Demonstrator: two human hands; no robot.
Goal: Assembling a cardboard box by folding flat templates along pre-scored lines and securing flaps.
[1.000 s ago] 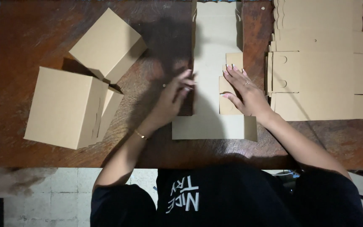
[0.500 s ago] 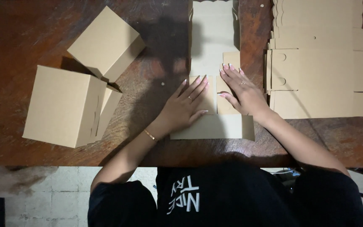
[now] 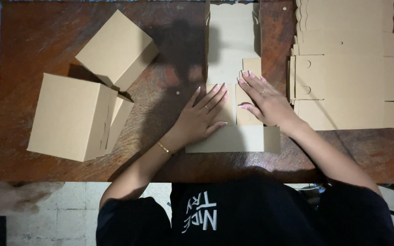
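On the wooden tabletop [image 3: 46,41], both hands press flat, fingers spread and gripping nothing, on an unfolded cardboard box blank [image 3: 231,50] lying mid-table: left hand [image 3: 201,118] beside right hand [image 3: 263,100]. Two assembled cardboard boxes [image 3: 71,116] sit well to the left; a stack of flat blanks [image 3: 347,68] lies right.

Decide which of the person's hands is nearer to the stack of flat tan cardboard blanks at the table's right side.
Right. The right hand lies just beside the stack of flat tan cardboard blanks, not touching it; the left hand lies farther away, beyond the right hand.
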